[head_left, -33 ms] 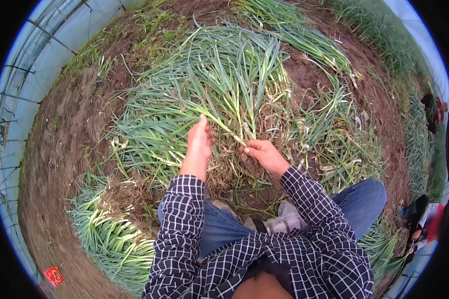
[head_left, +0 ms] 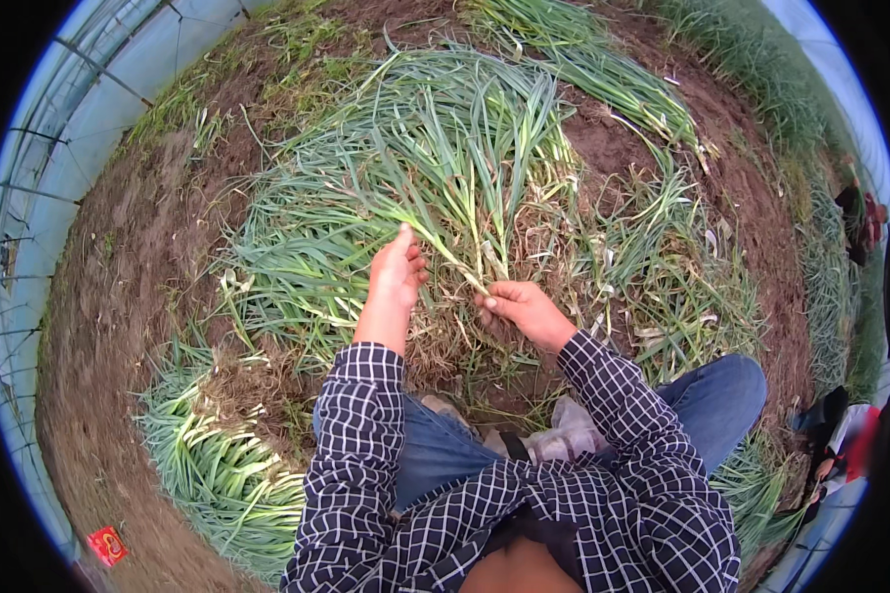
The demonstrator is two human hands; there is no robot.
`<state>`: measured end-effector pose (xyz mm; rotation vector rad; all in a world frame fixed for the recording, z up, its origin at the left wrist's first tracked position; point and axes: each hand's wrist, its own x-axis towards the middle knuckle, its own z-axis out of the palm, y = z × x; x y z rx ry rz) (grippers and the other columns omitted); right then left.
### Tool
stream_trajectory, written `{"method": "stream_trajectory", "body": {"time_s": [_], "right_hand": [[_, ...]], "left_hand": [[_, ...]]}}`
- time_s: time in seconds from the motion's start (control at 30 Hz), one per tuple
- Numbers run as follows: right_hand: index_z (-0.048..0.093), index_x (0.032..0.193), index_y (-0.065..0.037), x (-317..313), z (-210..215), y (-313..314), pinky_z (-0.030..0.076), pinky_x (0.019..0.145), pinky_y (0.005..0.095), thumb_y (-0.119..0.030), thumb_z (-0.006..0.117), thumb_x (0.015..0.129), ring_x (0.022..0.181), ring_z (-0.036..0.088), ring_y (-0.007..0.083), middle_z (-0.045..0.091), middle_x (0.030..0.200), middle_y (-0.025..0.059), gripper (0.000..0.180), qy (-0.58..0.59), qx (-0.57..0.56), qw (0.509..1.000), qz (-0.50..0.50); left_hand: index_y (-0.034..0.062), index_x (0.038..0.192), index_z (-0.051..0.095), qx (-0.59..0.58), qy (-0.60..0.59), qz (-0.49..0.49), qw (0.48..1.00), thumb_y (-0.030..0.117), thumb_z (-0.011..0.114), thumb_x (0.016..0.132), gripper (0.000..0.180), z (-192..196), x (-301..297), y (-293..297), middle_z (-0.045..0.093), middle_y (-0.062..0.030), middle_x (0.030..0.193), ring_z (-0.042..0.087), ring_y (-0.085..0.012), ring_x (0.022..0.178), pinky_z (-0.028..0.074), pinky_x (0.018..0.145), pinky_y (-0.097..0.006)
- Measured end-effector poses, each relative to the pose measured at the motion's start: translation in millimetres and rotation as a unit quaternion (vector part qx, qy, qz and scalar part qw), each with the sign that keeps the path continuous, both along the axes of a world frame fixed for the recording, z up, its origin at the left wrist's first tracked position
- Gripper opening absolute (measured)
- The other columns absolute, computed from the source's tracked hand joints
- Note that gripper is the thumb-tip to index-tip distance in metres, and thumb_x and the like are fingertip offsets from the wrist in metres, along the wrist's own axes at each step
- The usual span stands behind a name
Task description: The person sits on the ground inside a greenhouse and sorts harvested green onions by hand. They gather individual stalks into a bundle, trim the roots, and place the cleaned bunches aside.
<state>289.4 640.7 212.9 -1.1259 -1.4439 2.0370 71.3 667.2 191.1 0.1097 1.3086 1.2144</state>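
Between my two hands a slim green garlic stalk [head_left: 445,255] slants down to the right, its long flat leaves fanning away from me. My right hand [head_left: 524,310] pinches its pale lower end between thumb and fingers. At the upper part, where the leaves spread, my left hand [head_left: 399,274] has its thumb against the stalk and its other fingers loosely curled; their grip is partly hidden. Just beyond lies a wide heap of the same plants [head_left: 405,128], leaves pointing away, with dry brown roots and husks [head_left: 443,351] at its near side.
Trimmed stalks [head_left: 232,469] lie bundled at lower left, roots inward. Loose leaf scraps [head_left: 692,296] cover soil to the right. Another pile [head_left: 603,69] lies farther off. A red packet [head_left: 107,546] sits at lower left. Other people [head_left: 850,445] are at the right edge. Clear plastic [head_left: 571,432] lies between my legs.
My left hand and forearm have shifted very slightly upward. The stalk and my right hand stay almost the same.
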Motion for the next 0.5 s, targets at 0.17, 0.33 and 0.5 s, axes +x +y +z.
{"method": "stream_trajectory", "body": {"time_s": [0.17, 0.33, 0.5], "right_hand": [[0.058, 0.100, -0.001, 8, -8, 1, 0.047, 0.066, 0.0228, -0.019, 0.047, 0.092, 0.072, 0.058, 0.0088, 0.062, 0.082, 0.0029, 0.023, 0.019, -0.051, 0.988, 0.145], [0.057, 0.102, 0.000, -40, -13, 44, 0.046, 0.058, 0.0251, -0.025, 0.046, 0.093, 0.065, 0.057, 0.0114, 0.061, 0.084, 0.0055, 0.028, 0.129, -0.124, 0.984, -0.020], [0.060, 0.086, 0.002, -71, -16, 52, 0.048, 0.054, 0.0244, -0.018, 0.053, 0.089, 0.062, 0.058, 0.0127, 0.061, 0.076, 0.0051, 0.022, 0.112, -0.073, 0.971, -0.198]], "left_hand": [[0.0085, 0.076, 0.054, 0.024, -0.118, -0.101, 0.988, 0.018, 0.061, 0.083, 0.014, -4, 11, 3, 0.044, 0.0032, 0.061, 0.037, -0.0081, 0.049, 0.025, 0.041, -0.020], [0.0073, 0.071, 0.051, 0.053, -0.011, -0.117, 0.992, 0.012, 0.062, 0.082, 0.016, 4, 20, 7, 0.050, 0.0001, 0.062, 0.044, -0.0082, 0.051, 0.030, 0.040, -0.020], [0.0022, 0.081, 0.056, 0.087, 0.037, -0.076, 0.993, 0.011, 0.058, 0.084, 0.009, 4, 17, 10, 0.052, -0.0009, 0.063, 0.045, -0.0078, 0.050, 0.032, 0.041, -0.019]]}}
